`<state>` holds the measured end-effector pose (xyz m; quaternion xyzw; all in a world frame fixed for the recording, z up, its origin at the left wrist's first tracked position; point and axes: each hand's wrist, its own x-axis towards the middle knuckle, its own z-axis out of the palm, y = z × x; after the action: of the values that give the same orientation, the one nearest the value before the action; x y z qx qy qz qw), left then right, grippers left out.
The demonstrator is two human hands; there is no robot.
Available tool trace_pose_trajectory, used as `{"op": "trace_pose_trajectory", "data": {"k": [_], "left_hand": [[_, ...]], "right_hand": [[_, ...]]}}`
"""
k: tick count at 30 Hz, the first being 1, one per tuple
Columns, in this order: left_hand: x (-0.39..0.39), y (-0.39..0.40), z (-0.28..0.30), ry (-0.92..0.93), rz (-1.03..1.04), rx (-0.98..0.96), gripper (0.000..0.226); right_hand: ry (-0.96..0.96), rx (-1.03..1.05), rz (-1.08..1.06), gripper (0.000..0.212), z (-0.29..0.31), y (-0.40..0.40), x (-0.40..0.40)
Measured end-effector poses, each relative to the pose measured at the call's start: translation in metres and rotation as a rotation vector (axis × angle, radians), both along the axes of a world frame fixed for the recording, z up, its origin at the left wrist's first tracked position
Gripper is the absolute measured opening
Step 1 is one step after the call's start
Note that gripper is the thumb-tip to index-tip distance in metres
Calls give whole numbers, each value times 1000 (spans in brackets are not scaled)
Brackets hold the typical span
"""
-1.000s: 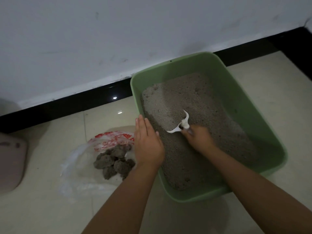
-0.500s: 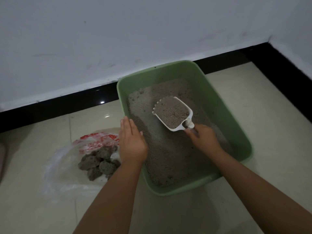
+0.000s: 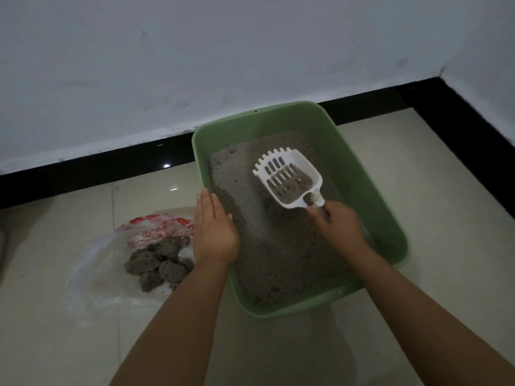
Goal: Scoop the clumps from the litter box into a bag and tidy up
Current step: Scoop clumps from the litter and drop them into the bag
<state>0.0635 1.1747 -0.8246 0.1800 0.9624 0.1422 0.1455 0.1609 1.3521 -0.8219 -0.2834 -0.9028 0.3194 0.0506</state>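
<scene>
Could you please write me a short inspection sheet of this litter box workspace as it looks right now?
Surface: pale glossy tile floor, with wall reflections.
Job's things: green litter box filled with grey litter; white slotted scoop held above the litter, with a little litter left in it; clear plastic bag with red print lies on the floor left of the box, with grey clumps on it.
Clutter: nothing seen.
Hands: left hand rests flat on the box's left rim, fingers straight; right hand grips the scoop's handle.
Cables: nothing seen.
Surroundings: white wall with black skirting; room corner at right.
</scene>
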Motion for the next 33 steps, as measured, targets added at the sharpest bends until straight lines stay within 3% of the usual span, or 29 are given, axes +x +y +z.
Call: {"op": "trace_pose_trajectory", "data": {"k": [5, 9, 13, 16, 20, 26, 33], "left_hand": [[1, 0, -3, 5, 3, 26, 54], [-1, 0, -6, 23, 2, 61, 53], [-1, 0, -7, 48, -7, 73, 53], [-1, 0, -8, 48, -4, 76, 54], [-1, 0, -8, 53, 1, 83, 54], [0, 0, -6, 45, -9, 75, 54], [0, 1, -7, 52, -5, 83, 54]], "right_hand": [[-208, 51, 137, 38, 19, 33, 15], [-334, 109, 257, 40, 29, 62, 26], [-523, 361, 453, 39, 45, 80, 26], [-635, 569, 574, 50, 51, 86, 25], [-686, 667, 663, 46, 48, 83, 16], [-805, 673, 757, 32, 26, 62, -5], [-682, 504, 812, 34, 2, 26, -12]]}}
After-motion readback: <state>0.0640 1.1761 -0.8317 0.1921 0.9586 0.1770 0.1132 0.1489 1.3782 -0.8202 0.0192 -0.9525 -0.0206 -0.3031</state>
